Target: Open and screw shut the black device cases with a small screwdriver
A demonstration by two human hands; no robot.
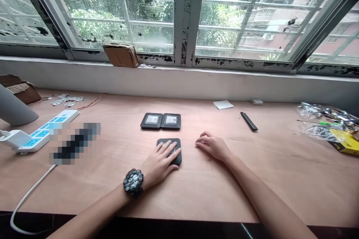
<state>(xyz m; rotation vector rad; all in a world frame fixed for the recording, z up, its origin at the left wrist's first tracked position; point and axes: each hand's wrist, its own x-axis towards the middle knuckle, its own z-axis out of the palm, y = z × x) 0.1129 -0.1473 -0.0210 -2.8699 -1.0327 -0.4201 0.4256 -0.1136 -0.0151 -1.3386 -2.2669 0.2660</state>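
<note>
so my left hand [158, 162] was flat on the dark case [177, 159] just below the middle of the frame, fingers spread over its top rather than gripping it. my right hand [215, 146] was low over the table [196, 194], right of centre, well apart from the left, fingers drawn in with a tiny shiny bit [202, 142] at the tips, couldn't tell if they'd closed on it. main thing: the case lay to the left of my right hand, a gap of table between, so the left was the nearer one, right on it. too covered to call its long axis. farther up the frame, the left look-alike [152, 119] and right look-alike [171, 120] sat side by side
</note>
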